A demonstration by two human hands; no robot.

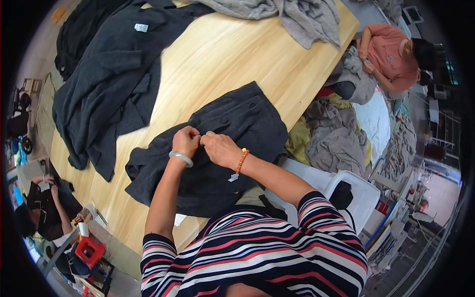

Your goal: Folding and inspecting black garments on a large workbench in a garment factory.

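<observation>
A dark charcoal knit cardigan [232, 111] lies spread on the wooden table in front of me, with round dark buttons along its edge and a small white label near my right wrist. My left hand [186, 142], with a pale bangle at the wrist, pinches the cardigan's edge. Close beside it, my right hand [219, 148], wearing an orange bead bracelet, has its fingers curled on the same spot, the fingertips of both hands almost meeting. Whatever small part sits between the fingertips is hidden.
More dark knit garments [109, 84] cover the table's left side. Grey knitwear [309, 20] lies at the far edge of the wooden table [213, 59]. A white plastic bin [363, 198] and piled grey garments [336, 138] stand at right. Co-workers sit at right [391, 57] and lower left [47, 208].
</observation>
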